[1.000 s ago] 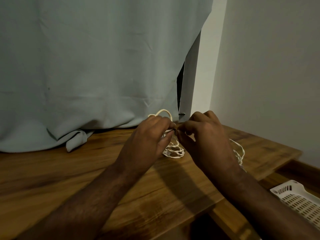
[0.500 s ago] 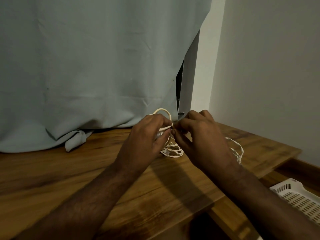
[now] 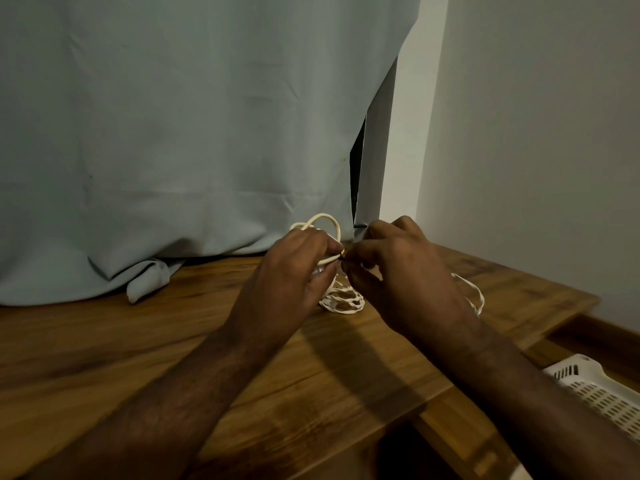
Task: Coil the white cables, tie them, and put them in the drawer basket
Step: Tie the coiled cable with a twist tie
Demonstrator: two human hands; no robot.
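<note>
A coiled white cable hangs from my hands, its lower loops touching the wooden table. My left hand grips the coil, with a loop standing up above the fingers. My right hand meets it fingertip to fingertip and pinches something small and dark at the cable. More white cable lies on the table behind my right wrist. The white perforated drawer basket sits low at the right, partly hidden by my right forearm.
A pale green curtain hangs down to the table's back edge, with a fold lying on the wood. A plain wall closes the right side. The table's right edge drops to a lower wooden drawer front.
Both hands stay together at the coil, working with their fingertips. The loop above my left hand has shifted slightly; the coil remains on the table.
</note>
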